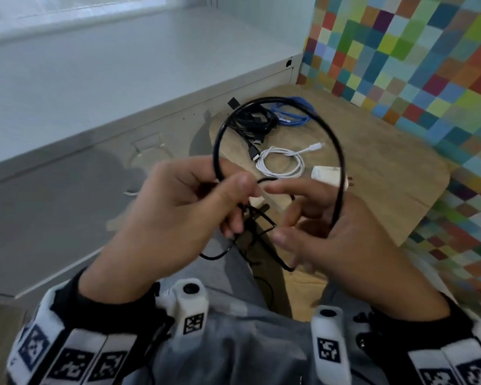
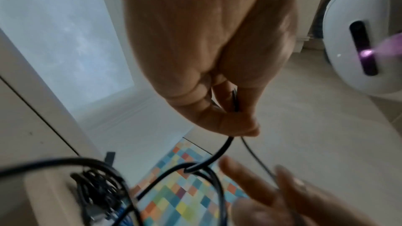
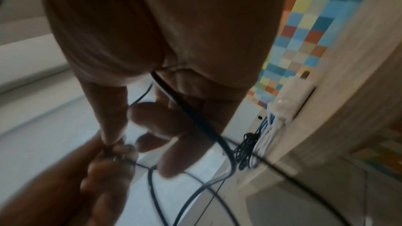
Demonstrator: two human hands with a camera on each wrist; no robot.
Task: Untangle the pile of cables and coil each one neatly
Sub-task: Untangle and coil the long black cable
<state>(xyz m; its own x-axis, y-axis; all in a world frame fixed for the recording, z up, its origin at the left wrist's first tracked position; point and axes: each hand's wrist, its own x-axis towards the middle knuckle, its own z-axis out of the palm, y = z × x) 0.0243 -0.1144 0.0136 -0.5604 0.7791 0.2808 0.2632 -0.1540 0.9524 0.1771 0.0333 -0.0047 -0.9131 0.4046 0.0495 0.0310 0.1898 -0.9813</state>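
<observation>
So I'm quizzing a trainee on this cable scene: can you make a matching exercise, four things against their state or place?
Things:
1. black cable
2. white cable
3. blue cable
4. white charger

States:
A. coiled, mid-table
B. looped in the air between both hands
C. far end of the table
D. lying beside the white coil

Pairs: 1-B, 2-A, 3-C, 4-D

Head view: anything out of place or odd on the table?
Nothing damaged or spilled. The black bundle, blue cable and white cable lie coiled on the table; a white charger sits beside them. Only the black cable in hand is loose.
</observation>
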